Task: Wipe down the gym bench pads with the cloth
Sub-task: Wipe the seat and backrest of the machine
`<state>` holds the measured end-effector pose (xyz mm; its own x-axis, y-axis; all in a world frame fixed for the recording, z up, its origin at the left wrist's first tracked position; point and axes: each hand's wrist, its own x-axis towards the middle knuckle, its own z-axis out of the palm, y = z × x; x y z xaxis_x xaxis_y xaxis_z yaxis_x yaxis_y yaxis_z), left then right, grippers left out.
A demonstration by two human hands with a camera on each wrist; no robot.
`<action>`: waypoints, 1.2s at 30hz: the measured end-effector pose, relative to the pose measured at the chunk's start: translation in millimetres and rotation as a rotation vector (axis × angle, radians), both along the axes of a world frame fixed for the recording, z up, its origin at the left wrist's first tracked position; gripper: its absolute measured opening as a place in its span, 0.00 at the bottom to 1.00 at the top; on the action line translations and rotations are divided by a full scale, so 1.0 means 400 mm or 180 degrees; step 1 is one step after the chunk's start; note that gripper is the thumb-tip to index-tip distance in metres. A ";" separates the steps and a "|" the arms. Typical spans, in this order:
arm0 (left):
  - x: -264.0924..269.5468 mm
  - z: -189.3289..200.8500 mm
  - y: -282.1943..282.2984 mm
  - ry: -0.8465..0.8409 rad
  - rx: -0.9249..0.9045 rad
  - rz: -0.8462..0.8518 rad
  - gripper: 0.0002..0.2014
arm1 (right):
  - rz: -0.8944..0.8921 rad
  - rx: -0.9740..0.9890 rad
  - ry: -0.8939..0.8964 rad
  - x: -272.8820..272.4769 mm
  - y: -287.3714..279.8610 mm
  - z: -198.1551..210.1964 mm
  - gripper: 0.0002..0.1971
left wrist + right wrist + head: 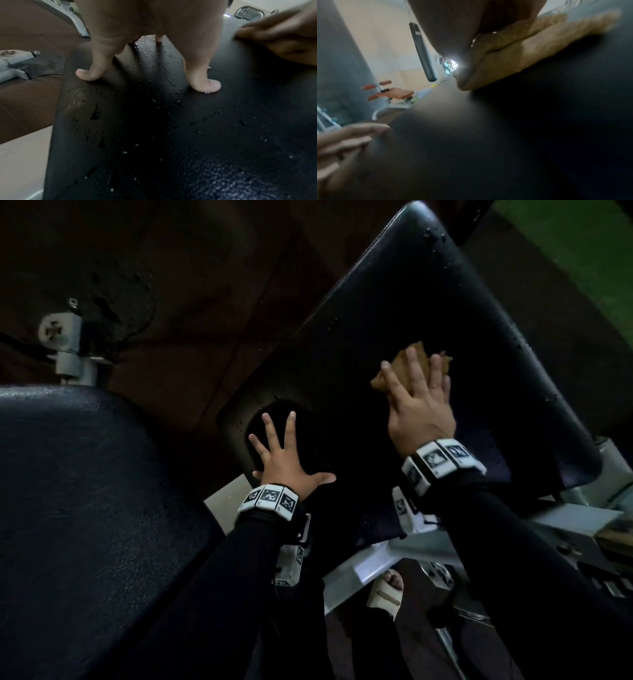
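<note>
A black bench pad (428,313) runs from the centre to the upper right, speckled with water drops. My right hand (419,398) lies flat on a tan cloth (397,368), pressing it onto the pad's middle with straight fingers. The cloth (513,56) is bunched under my palm in the right wrist view. My left hand (284,453) rests with spread fingers on the pad's near left corner. Its fingertips (87,75) press the wet pad (154,135) in the left wrist view. A second black pad (85,508) fills the lower left.
The white metal bench frame (376,563) sits below the pad, with my sandalled foot (385,594) beside it. A grey bracket (65,344) stands at the upper left on dark floor. In the right wrist view, a hanging punching bag (421,52) and an orange-padded bench (393,94) are far off.
</note>
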<state>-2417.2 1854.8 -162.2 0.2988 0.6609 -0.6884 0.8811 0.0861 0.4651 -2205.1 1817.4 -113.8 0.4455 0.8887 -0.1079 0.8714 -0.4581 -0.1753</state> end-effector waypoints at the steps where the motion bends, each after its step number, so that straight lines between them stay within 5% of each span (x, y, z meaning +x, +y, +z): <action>1: -0.001 -0.001 0.000 -0.0002 0.0013 0.0006 0.66 | 0.0088 -0.0051 0.0002 -0.017 0.021 -0.009 0.28; 7: -0.001 0.001 -0.003 0.0006 0.0108 0.0049 0.66 | 0.1045 -0.0258 -0.0020 -0.139 -0.065 -0.064 0.32; 13: 0.002 0.006 -0.001 0.0009 0.0031 0.0011 0.65 | 0.1119 -0.0431 -0.0208 -0.068 -0.250 -0.020 0.32; 21: 0.006 0.009 -0.002 0.0032 0.0017 0.0043 0.65 | 0.0080 0.0087 0.0067 0.032 -0.076 0.008 0.29; 27: 0.004 0.007 -0.003 -0.0006 0.0071 0.0055 0.65 | 0.0748 -0.0232 0.0071 -0.072 0.025 -0.036 0.30; 31: 0.004 0.005 -0.005 -0.0005 0.0094 0.0080 0.65 | 0.1298 -0.0666 0.0076 -0.122 -0.063 -0.056 0.33; 36: 0.009 0.007 -0.001 -0.0004 0.0003 0.0081 0.65 | 0.1145 -0.0734 0.0115 -0.084 -0.176 -0.004 0.32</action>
